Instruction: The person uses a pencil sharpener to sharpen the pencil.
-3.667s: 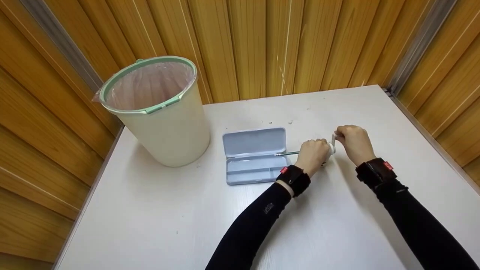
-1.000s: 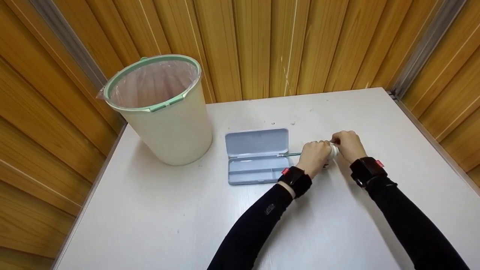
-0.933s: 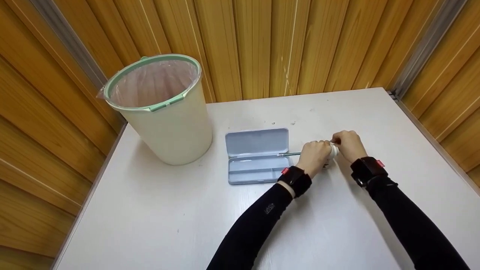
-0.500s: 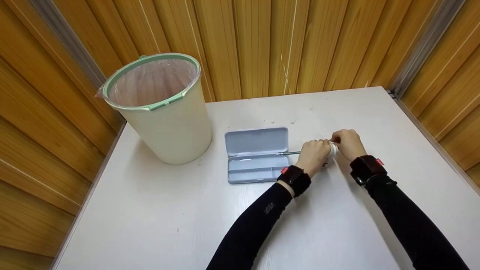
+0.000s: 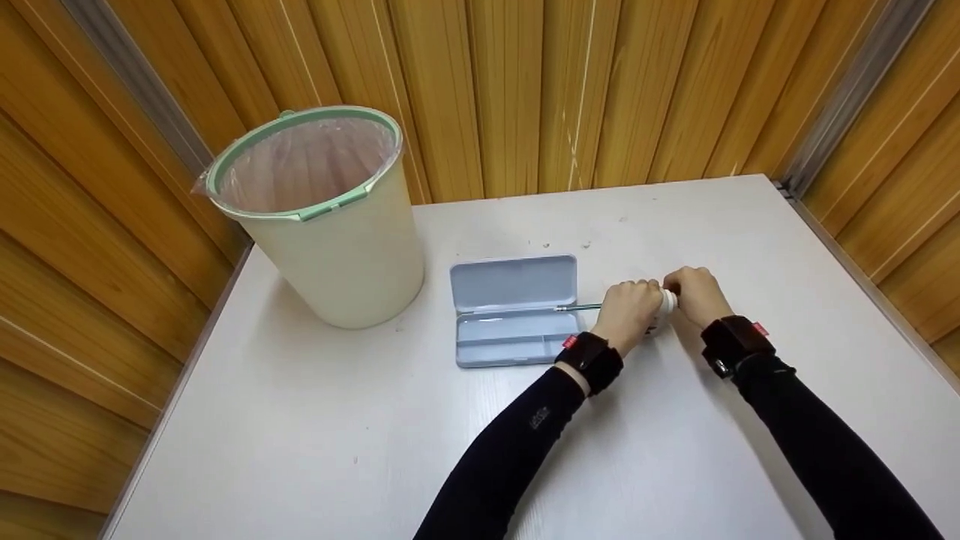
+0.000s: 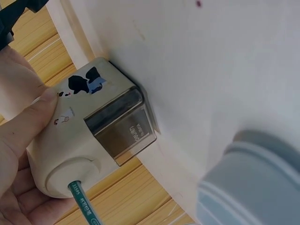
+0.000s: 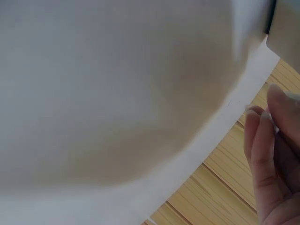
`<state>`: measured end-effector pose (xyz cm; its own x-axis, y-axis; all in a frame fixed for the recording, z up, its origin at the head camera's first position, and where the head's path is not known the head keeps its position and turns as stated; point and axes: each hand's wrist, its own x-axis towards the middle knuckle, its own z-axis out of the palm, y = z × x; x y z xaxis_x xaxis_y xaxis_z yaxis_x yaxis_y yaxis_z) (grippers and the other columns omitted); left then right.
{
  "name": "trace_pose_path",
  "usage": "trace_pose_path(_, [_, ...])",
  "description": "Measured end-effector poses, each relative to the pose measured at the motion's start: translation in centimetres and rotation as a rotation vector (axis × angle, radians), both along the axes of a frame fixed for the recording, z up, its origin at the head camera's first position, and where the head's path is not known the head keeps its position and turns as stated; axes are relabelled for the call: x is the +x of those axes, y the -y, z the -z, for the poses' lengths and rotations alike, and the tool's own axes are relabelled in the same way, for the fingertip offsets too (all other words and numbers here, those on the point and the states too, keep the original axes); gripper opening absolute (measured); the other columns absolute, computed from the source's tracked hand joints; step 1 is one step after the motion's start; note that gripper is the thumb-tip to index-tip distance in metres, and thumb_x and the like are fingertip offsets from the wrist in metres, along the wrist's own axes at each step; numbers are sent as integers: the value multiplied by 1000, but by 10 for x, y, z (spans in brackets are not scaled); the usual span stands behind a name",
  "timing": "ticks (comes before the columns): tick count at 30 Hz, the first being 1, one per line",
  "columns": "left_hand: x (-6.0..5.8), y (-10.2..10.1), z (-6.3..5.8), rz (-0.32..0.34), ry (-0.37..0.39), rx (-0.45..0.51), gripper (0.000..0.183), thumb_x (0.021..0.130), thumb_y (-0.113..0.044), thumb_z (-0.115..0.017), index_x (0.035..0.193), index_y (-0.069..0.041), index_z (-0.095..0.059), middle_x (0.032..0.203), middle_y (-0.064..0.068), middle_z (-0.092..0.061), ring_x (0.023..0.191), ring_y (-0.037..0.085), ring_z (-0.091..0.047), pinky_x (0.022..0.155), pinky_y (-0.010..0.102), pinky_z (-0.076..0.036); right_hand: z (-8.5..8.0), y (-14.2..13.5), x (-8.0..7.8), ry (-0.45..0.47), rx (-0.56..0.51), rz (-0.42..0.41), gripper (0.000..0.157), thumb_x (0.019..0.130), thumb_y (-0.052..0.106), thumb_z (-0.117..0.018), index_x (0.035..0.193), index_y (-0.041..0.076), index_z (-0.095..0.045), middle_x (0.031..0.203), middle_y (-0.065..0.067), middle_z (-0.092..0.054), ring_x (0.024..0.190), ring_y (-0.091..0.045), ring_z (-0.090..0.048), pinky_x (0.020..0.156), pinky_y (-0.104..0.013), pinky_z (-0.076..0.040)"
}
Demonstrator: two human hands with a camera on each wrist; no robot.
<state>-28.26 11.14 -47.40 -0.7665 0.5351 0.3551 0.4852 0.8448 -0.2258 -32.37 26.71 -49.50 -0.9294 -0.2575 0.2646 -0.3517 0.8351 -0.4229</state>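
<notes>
Nearest, two black sleeves (image 5: 495, 457) lead to two wrist straps (image 5: 590, 363) and two hands. The left hand (image 5: 626, 311) grips the one cream sharpener (image 6: 75, 140), thumb on one side, fingers round the other; it sits between the hands. The right hand (image 5: 699, 296), just beyond it, has thumb and fingertips pinched together, seemingly on the crank (image 7: 293, 95), though the fingers hide most of it. One green pencil (image 5: 581, 307) runs from the sharpener out to the left of the left hand, held by no fingers that show.

If the left hand's hold slackened, force on the crank might twist the sharpener; a tilted pencil might snap its tip or slip out. A bump could loosen the one clear drawer (image 6: 124, 133).

Left of the left hand lies one blue case (image 5: 517, 311), its one lid open, three compartments showing, the pencil's end above its right edge. Beyond the hands, at least two specks (image 5: 586, 244) dot the table (image 5: 300, 420). Farther left stands one bin (image 5: 345, 262) with one liner, before wood-look panelling
</notes>
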Motion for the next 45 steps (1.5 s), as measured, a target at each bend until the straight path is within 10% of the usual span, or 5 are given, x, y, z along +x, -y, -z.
trace_pose_path(28, [1, 1, 1, 9, 6, 62, 10, 90, -16, -62, 94, -18, -70, 85, -7, -72, 73, 7, -68, 62, 18, -54, -1, 2, 10, 81, 67, -36, 16, 68, -1, -75, 83, -5, -74, 80, -24, -71, 68, -34, -60, 69, -54, -48])
trace_pose_path(45, [2, -4, -1, -22, 16, 43, 8, 86, -17, -65, 90, -20, -71, 83, -10, -71, 72, 5, -67, 60, 18, -54, -2, -4, 20, 65, 90, -72, 11, 66, 1, -78, 65, -2, -67, 70, -20, -69, 59, -30, -56, 61, -46, -45])
